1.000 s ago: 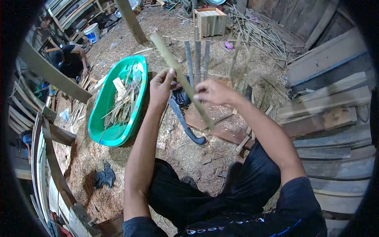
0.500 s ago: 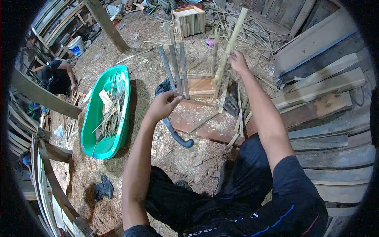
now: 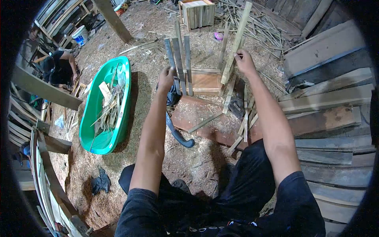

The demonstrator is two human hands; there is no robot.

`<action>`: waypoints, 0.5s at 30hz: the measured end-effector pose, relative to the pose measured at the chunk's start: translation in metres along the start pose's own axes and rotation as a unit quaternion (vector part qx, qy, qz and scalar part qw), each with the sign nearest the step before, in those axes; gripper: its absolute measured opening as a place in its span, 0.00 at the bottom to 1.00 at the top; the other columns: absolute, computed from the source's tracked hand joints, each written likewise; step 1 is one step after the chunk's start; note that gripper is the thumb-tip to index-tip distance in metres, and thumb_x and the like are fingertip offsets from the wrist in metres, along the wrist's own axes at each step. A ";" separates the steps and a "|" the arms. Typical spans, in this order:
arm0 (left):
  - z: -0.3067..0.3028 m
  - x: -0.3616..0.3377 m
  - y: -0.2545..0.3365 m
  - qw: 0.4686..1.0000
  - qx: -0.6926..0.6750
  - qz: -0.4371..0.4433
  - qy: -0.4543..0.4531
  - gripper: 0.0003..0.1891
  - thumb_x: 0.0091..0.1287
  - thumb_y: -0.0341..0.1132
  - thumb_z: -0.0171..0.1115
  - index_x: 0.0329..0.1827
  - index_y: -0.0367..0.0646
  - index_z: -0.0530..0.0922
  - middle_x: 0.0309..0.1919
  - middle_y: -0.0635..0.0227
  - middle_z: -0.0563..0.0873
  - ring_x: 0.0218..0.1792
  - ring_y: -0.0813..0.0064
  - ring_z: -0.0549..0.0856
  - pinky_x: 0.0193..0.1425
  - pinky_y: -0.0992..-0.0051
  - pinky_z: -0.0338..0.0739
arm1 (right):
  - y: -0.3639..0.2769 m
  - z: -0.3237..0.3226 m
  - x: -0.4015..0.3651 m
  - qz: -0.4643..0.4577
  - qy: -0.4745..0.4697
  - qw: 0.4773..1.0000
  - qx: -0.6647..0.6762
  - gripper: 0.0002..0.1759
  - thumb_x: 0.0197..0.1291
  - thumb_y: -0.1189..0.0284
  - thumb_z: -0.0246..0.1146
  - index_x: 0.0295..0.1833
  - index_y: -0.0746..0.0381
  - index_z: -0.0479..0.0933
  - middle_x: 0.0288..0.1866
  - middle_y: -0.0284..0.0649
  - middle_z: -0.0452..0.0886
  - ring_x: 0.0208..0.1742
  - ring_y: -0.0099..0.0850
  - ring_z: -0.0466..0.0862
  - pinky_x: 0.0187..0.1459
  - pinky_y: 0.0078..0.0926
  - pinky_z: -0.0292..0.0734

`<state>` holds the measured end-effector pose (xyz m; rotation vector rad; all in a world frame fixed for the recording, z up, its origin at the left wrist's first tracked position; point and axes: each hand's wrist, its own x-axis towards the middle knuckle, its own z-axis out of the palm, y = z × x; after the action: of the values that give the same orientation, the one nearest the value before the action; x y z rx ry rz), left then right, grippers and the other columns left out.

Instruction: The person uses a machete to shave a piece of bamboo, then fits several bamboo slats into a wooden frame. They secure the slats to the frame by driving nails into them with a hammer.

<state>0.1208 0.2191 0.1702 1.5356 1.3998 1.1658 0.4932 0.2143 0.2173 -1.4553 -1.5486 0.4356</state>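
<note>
My right hand (image 3: 244, 62) is closed on a long pale wooden slat (image 3: 237, 41) that stands upright at the right side of a small wooden frame (image 3: 205, 81). Beside the left slats of that frame is my left hand (image 3: 166, 77), its fingers drawn together near a grey slat (image 3: 170, 59); whether it grips anything is unclear. Several thin slats rise from the frame, which rests at the far end of a reddish-brown board (image 3: 193, 114). A saw with a blue-grey curved handle (image 3: 182, 140) lies left of the board.
A green tub (image 3: 84, 130) of wood scraps lies at the left. Beyond it a person (image 3: 59, 67) crouches. A slatted wooden box (image 3: 200, 16) stands at the back, near a scrap pile (image 3: 268, 31). Planks (image 3: 327, 98) line the right side. A post (image 3: 112, 21) stands back left.
My left hand has moved up and slightly right, closer to the left slats, and its fingers have drawn together. My right hand still holds the pale slat. The camera view has shifted slightly.
</note>
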 end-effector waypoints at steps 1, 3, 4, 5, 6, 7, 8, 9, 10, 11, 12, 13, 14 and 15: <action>-0.002 0.008 -0.013 1.000 0.012 0.016 0.014 0.17 0.76 0.40 0.61 0.56 0.34 0.80 0.45 0.58 0.87 0.47 0.71 0.84 0.54 0.71 0.77 | 0.000 -0.001 -0.002 0.013 0.005 1.000 0.000 0.14 0.67 0.66 0.64 0.48 0.66 0.79 0.43 0.53 0.85 0.47 0.49 0.84 0.52 0.40 0.77; -0.003 0.020 -0.025 0.998 0.014 0.034 0.050 0.15 0.76 0.40 0.61 0.49 0.34 0.83 0.36 0.65 0.88 0.38 0.74 0.83 0.47 0.72 0.78 | 0.000 -0.003 0.002 0.033 0.015 0.999 -0.001 0.13 0.67 0.66 0.64 0.48 0.66 0.79 0.44 0.52 0.85 0.46 0.48 0.85 0.51 0.40 0.77; -0.002 0.022 -0.026 0.997 -0.018 0.044 0.066 0.16 0.76 0.40 0.60 0.49 0.34 0.83 0.35 0.66 0.87 0.36 0.75 0.82 0.44 0.72 0.77 | 0.001 -0.008 0.007 0.023 0.019 1.000 0.000 0.14 0.66 0.66 0.65 0.47 0.67 0.79 0.43 0.51 0.85 0.45 0.46 0.85 0.50 0.39 0.77; -0.002 0.024 -0.027 0.994 -0.049 0.053 0.082 0.16 0.76 0.41 0.60 0.49 0.34 0.83 0.34 0.67 0.87 0.35 0.76 0.82 0.42 0.73 0.77 | 0.001 -0.013 0.016 0.012 0.022 1.000 0.002 0.14 0.66 0.66 0.65 0.47 0.67 0.79 0.42 0.51 0.86 0.45 0.44 0.85 0.49 0.38 0.78; -0.005 0.024 -0.013 0.990 -0.080 0.064 0.098 0.16 0.76 0.41 0.60 0.49 0.34 0.83 0.33 0.68 0.86 0.34 0.77 0.81 0.40 0.73 0.77 | 0.001 -0.018 0.021 0.002 0.027 1.000 0.004 0.15 0.66 0.66 0.65 0.47 0.68 0.79 0.41 0.50 0.86 0.44 0.42 0.86 0.48 0.37 0.78; -0.011 0.017 0.014 0.993 -0.078 0.023 0.082 0.16 0.77 0.42 0.59 0.49 0.35 0.83 0.30 0.71 0.84 0.30 0.80 0.79 0.33 0.76 0.75 | -0.022 -0.029 0.018 0.042 0.022 0.995 0.083 0.15 0.67 0.66 0.65 0.46 0.69 0.79 0.39 0.47 0.85 0.41 0.34 0.85 0.45 0.34 0.78; -0.016 0.014 0.028 0.994 -0.084 0.012 0.071 0.16 0.77 0.42 0.59 0.47 0.35 0.83 0.29 0.72 0.83 0.29 0.81 0.78 0.31 0.76 0.74 | -0.002 -0.032 0.034 -0.060 0.036 0.996 0.056 0.15 0.68 0.66 0.64 0.47 0.70 0.79 0.37 0.44 0.85 0.37 0.29 0.84 0.43 0.32 0.78; -0.019 0.016 0.038 0.994 -0.091 0.004 0.061 0.16 0.76 0.43 0.60 0.45 0.36 0.83 0.28 0.72 0.82 0.28 0.82 0.77 0.30 0.77 0.73 | -0.014 -0.039 0.032 -0.031 0.035 0.997 0.068 0.15 0.69 0.66 0.64 0.48 0.69 0.80 0.38 0.43 0.85 0.37 0.29 0.84 0.43 0.32 0.78; -0.023 0.017 0.050 0.994 -0.097 -0.004 0.052 0.16 0.76 0.43 0.60 0.43 0.37 0.83 0.27 0.73 0.81 0.27 0.83 0.76 0.28 0.77 0.72 | -0.036 -0.051 0.032 -0.003 0.034 0.996 0.080 0.15 0.69 0.66 0.63 0.49 0.68 0.80 0.38 0.43 0.85 0.37 0.29 0.83 0.43 0.31 0.78; -0.028 0.012 0.064 0.995 -0.094 0.000 0.043 0.16 0.76 0.44 0.60 0.38 0.38 0.82 0.24 0.75 0.77 0.24 0.85 0.73 0.25 0.77 0.69 | -0.061 -0.062 0.025 0.025 0.040 0.996 0.071 0.16 0.69 0.65 0.63 0.50 0.69 0.81 0.38 0.43 0.86 0.37 0.30 0.83 0.43 0.31 0.78; -0.031 0.009 0.075 0.995 -0.086 -0.014 0.045 0.16 0.76 0.44 0.61 0.36 0.39 0.82 0.23 0.75 0.76 0.24 0.85 0.73 0.25 0.78 0.68 | -0.079 -0.070 0.019 0.051 0.047 0.996 0.062 0.16 0.69 0.65 0.63 0.51 0.69 0.81 0.38 0.42 0.86 0.38 0.30 0.83 0.44 0.31 0.78; -0.033 0.007 0.081 0.995 -0.078 -0.028 0.048 0.17 0.75 0.45 0.61 0.35 0.40 0.81 0.22 0.76 0.76 0.23 0.85 0.72 0.25 0.78 0.67 | -0.088 -0.074 0.017 0.034 0.058 0.997 0.032 0.17 0.70 0.65 0.63 0.52 0.69 0.81 0.39 0.43 0.86 0.40 0.30 0.83 0.45 0.31 0.77; -0.036 0.000 0.085 0.995 -0.069 -0.045 0.050 0.17 0.75 0.45 0.61 0.34 0.40 0.81 0.21 0.76 0.75 0.22 0.85 0.71 0.24 0.78 0.66 | -0.096 -0.077 0.011 0.090 0.039 0.994 0.049 0.18 0.69 0.64 0.63 0.53 0.70 0.81 0.40 0.44 0.87 0.41 0.31 0.84 0.46 0.31 0.77; -0.039 -0.005 0.082 0.996 -0.070 -0.024 0.044 0.19 0.74 0.47 0.62 0.32 0.39 0.82 0.20 0.75 0.75 0.23 0.84 0.72 0.24 0.76 0.65 | -0.086 -0.072 0.012 0.090 0.022 0.993 0.070 0.19 0.69 0.64 0.63 0.52 0.71 0.81 0.41 0.45 0.87 0.41 0.33 0.84 0.47 0.32 0.78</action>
<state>0.1102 0.2013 0.2585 1.3608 1.3729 1.2881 0.5027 0.1816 0.3253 -1.4897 -1.3292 0.6026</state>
